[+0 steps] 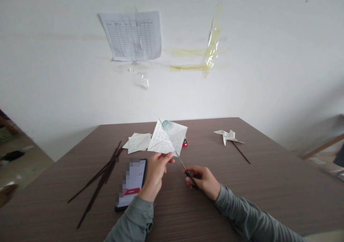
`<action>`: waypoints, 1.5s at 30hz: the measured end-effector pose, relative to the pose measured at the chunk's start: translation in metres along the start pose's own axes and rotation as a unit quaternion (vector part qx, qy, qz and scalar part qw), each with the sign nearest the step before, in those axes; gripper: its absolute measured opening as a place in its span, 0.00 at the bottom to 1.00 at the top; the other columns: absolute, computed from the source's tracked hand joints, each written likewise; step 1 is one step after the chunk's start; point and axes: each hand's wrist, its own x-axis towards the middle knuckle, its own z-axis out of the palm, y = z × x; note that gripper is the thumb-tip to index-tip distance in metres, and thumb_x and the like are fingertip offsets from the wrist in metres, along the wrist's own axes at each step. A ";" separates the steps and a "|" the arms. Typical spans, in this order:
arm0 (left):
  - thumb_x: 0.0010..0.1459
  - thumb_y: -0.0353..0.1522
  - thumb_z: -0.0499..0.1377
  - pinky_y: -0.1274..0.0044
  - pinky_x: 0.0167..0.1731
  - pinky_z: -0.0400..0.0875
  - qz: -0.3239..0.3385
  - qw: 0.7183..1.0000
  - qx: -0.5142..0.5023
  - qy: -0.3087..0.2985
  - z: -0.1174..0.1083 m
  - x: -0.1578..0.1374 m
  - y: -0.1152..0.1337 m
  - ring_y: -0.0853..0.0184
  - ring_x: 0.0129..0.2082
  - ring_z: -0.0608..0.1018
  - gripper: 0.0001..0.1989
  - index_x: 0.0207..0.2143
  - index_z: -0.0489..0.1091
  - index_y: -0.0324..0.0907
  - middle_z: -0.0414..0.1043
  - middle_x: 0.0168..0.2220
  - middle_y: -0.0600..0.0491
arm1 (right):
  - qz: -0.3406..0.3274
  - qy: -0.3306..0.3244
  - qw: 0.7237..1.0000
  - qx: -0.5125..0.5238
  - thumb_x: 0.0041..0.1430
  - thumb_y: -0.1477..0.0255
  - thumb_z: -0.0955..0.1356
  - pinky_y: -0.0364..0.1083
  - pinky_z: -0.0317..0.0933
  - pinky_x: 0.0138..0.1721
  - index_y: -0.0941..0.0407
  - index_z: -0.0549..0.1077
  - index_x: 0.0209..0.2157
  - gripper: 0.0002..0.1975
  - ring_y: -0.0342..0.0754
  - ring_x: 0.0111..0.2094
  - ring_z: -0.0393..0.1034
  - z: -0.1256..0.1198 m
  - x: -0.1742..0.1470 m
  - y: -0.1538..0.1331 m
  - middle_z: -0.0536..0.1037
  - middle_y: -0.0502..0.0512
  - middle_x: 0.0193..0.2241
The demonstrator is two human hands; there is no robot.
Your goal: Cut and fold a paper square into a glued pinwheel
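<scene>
A square of printed paper (176, 136) with a bluish-green drawing and a diagonal crease is pinched at its lower edge by my left hand (157, 172). My right hand (202, 180) grips the dark handles of a pair of scissors (191, 180). The thin blades reach up to the paper's lower corner and meet it there; how far they go in is hard to make out. Behind the paper, partly covered, a small red box (185, 142) shows at the right.
Several loose paper pieces (139, 142) lie behind my left hand. Thin dark sticks (99, 179) and a phone (134, 181) rest on the left of the brown table (268, 191). A paper pinwheel on a stick (229, 137) lies at the right. The wall (188, 98) stands behind.
</scene>
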 end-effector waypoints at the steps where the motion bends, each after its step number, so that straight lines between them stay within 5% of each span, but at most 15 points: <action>1: 0.44 0.41 0.84 0.81 0.18 0.55 0.001 1.000 0.006 -0.003 0.000 0.000 0.000 0.59 0.30 0.91 0.17 0.29 0.84 0.43 0.91 0.33 0.46 | -0.001 0.003 1.000 0.001 0.51 0.42 0.90 0.52 0.75 0.35 0.54 0.90 0.44 0.33 0.51 0.27 0.77 0.000 0.000 0.000 0.86 0.51 0.27; 45: 0.45 0.42 0.84 0.82 0.18 0.55 0.003 1.000 0.017 -0.026 -0.001 0.000 -0.003 0.59 0.29 0.90 0.18 0.31 0.84 0.44 0.91 0.33 0.46 | -0.003 0.013 1.000 0.002 0.47 0.40 0.91 0.54 0.75 0.35 0.52 0.88 0.43 0.35 0.53 0.27 0.77 0.006 -0.002 -0.009 0.85 0.53 0.26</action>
